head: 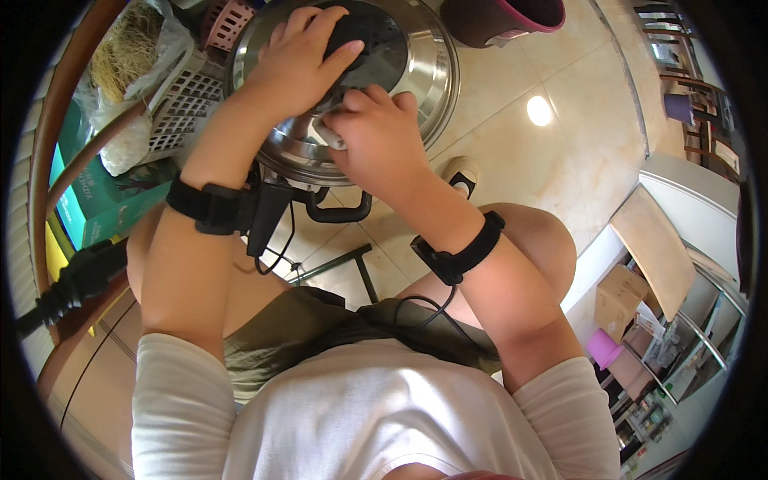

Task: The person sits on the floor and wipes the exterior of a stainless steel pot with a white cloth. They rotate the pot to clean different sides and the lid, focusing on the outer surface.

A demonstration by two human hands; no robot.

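In front of me stands a large stainless-steel pan, its domed lid (432, 84) on it and a dark round panel (381, 57) in the lid's middle. My left hand (303, 63) lies on that dark panel with its fingers spread, holding nothing. Pinched in my right hand (381, 135) is a folded greyish-white cloth (331, 133), pressed against the near side of the lid. My fingers hide much of the cloth. A black loop handle (339, 210) juts from the pan's near side. Black straps with devices and cables circle both my wrists.
At left are a white slatted basket (186, 102), a plastic bag of dried fibres (129, 51), a green box (120, 210) and a brown chair frame (45, 150). A maroon bin (474, 24) stands beyond the pan. Below lies a green metal bar (336, 264); a cardboard box (618, 300) sits right.
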